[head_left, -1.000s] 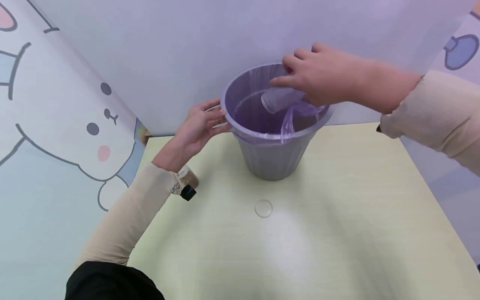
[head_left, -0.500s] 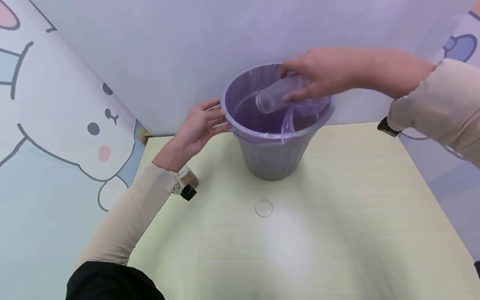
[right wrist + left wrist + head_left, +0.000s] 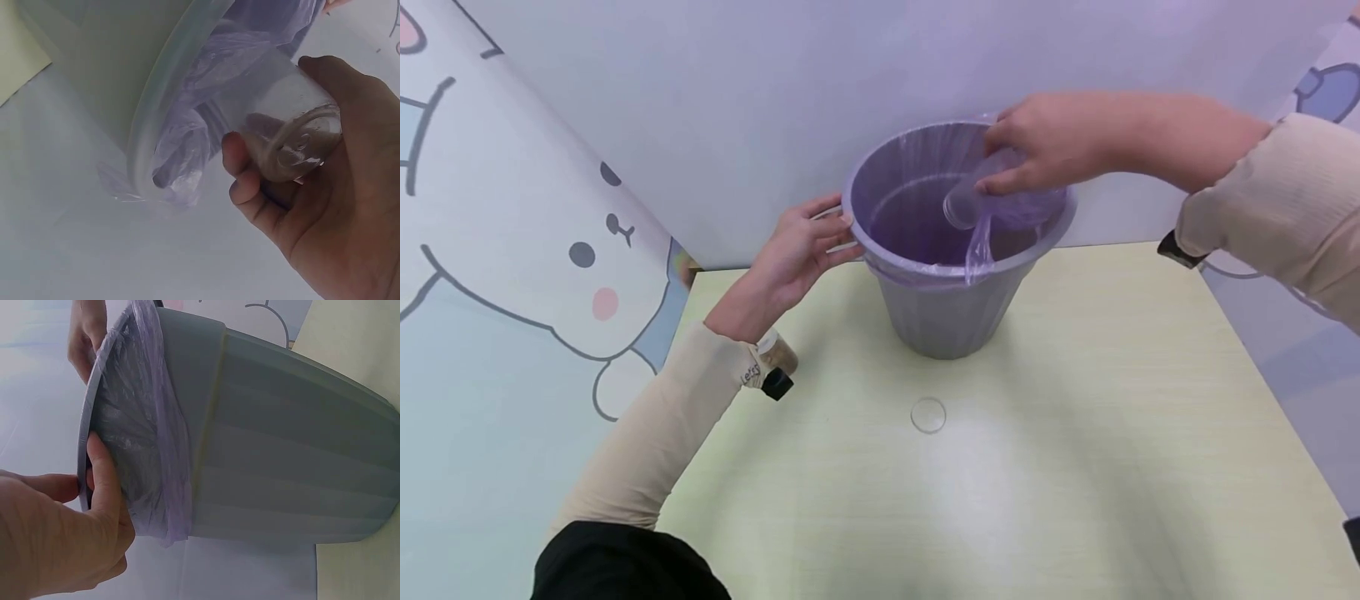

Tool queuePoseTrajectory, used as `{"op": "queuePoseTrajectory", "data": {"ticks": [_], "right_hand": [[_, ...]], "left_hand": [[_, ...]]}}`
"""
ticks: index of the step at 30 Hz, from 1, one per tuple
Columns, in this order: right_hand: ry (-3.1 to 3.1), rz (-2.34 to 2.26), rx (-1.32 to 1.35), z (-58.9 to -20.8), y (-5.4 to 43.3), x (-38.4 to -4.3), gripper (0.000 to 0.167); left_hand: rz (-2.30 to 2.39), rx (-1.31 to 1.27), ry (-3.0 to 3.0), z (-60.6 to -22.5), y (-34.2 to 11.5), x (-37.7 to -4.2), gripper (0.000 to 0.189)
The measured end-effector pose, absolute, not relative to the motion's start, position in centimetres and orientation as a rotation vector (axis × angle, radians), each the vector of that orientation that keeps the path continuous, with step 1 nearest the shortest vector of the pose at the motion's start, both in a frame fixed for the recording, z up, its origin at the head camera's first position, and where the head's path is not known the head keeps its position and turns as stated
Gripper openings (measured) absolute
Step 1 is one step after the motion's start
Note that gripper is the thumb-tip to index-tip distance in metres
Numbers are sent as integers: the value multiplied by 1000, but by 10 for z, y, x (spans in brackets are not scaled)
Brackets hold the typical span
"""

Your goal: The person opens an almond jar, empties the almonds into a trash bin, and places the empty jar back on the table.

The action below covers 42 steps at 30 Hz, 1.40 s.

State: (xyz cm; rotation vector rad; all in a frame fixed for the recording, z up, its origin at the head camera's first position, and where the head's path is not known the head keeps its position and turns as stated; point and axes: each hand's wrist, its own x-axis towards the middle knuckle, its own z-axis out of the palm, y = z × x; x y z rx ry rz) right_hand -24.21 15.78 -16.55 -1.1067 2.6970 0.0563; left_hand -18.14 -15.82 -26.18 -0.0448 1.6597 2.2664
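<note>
A grey-purple trash can (image 3: 951,317), lined with a thin purple plastic bag (image 3: 169,425), stands upright on the table. At its left rim my left hand (image 3: 790,258) grips the edge, thumb and fingers on either side in the left wrist view. My right hand (image 3: 1052,150) is over the right part of the opening. It holds a clear plastic jar (image 3: 294,119) by the base end, tilted with the mouth down into the can. The jar looks see-through and its mouth lies beside a bunched fold of the bag.
Behind my left wrist a small jar with a white lid and brownish contents (image 3: 780,354) stands on the pale table (image 3: 1075,467). A thin clear ring (image 3: 928,415) lies in front of the can. A plain wall (image 3: 760,125) rises close behind.
My right hand has turned over with the jar, its mouth dipping further left and then shifting back right. The left hand has stayed at the rim.
</note>
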Motion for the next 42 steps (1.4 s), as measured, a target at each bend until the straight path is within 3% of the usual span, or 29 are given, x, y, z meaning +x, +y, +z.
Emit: {"op": "queuePoseTrajectory", "data": {"ticks": [8, 16, 28, 42], "right_hand": [[2704, -38, -1000, -162, 161, -245, 56], [2739, -2, -1019, -161, 162, -243, 67], [2795, -86, -1285, -166, 159, -237, 54], [2741, -145, -1478, -177, 152, -225, 51]], "left_hand": [[2262, -27, 1661, -262, -159, -180, 52], [2267, -2, 1659, -262, -160, -181, 53], [2271, -39, 1657, -261, -160, -180, 52], [2282, -8, 1647, -264, -158, -180, 51]]}}
